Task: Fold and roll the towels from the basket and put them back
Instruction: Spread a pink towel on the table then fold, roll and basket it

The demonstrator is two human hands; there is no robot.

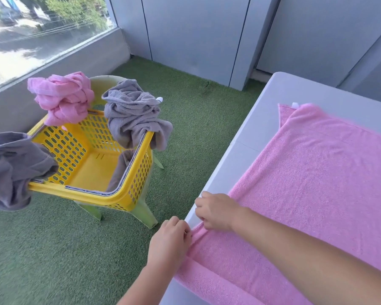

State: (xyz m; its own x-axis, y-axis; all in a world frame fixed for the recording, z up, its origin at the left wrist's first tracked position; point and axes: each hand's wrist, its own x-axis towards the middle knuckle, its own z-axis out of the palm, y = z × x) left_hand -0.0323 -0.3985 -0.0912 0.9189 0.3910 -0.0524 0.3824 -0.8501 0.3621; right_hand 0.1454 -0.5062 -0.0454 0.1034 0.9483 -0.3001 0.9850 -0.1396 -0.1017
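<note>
A pink towel (317, 177) lies spread flat on the white table (262, 119). My left hand (169, 241) pinches its near-left edge at the table's side. My right hand (216, 211), fingers curled, grips the same edge a little further along. A yellow basket (92, 164) sits on a pale green plastic chair (141, 212) to the left. A crumpled pink towel (62, 97) and a grey towel (132, 115) hang over its far rim. Another grey towel (11, 168) drapes over its left rim.
Green artificial grass (196, 119) covers the floor between chair and table. Grey wall panels (207, 36) stand behind, and a window (35, 31) with a low concrete sill is at the upper left. The table's left edge runs diagonally beside my hands.
</note>
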